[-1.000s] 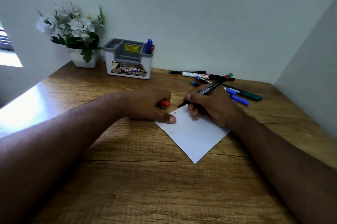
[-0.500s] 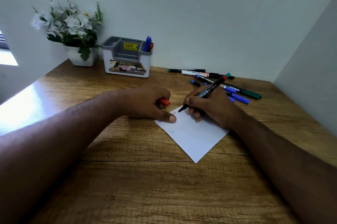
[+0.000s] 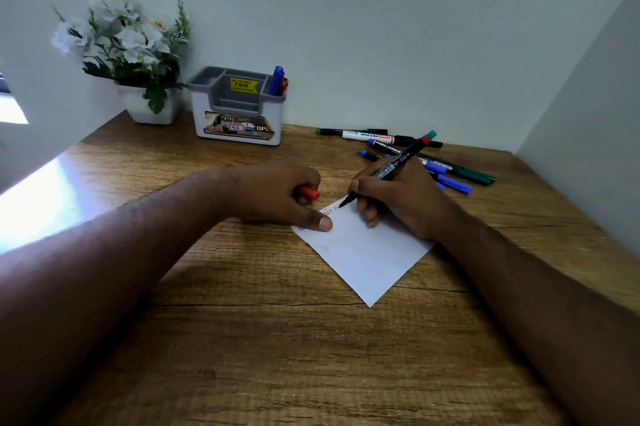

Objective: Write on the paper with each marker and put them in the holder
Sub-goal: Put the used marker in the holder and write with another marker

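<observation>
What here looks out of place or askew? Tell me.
Little stands out. The paper lies turned cornerwise on the table, and the spare markers lie in a loose crisscross heap beside the holder, not in it.

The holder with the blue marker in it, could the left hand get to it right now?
Probably yes. The bare desk between the left hand and the holder leaves the way free, but that hand grips a red cap and pins the paper.
</observation>
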The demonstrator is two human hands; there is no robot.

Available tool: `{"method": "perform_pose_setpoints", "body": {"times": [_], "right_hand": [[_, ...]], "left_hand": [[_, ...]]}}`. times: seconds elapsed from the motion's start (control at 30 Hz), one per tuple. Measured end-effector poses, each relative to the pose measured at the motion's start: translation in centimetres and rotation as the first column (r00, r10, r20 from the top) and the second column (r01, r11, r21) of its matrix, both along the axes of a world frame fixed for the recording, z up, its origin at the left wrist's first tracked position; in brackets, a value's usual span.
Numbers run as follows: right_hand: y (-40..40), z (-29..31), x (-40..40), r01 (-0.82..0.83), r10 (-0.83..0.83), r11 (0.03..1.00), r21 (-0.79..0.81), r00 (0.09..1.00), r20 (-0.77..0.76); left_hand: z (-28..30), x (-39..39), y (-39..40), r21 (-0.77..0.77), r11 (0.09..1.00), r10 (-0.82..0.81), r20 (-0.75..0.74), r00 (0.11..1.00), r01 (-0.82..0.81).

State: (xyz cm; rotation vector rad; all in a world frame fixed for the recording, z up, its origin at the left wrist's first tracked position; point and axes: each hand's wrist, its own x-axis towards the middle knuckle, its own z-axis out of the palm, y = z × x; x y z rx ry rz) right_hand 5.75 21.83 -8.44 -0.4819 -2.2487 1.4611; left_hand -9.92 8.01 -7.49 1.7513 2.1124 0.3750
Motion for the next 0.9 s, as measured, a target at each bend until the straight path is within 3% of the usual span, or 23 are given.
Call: {"method": "perform_pose_setpoints", "body": {"times": [0.9], "right_hand": [[-0.13,0.06,-0.15,0.067,-0.067,0.998,-0.002,0.998,0.008]], "left_hand": [[0.06,-0.21,0.12,-0.024,1.000,-0.004,-0.006,1.000,0.004]]}}
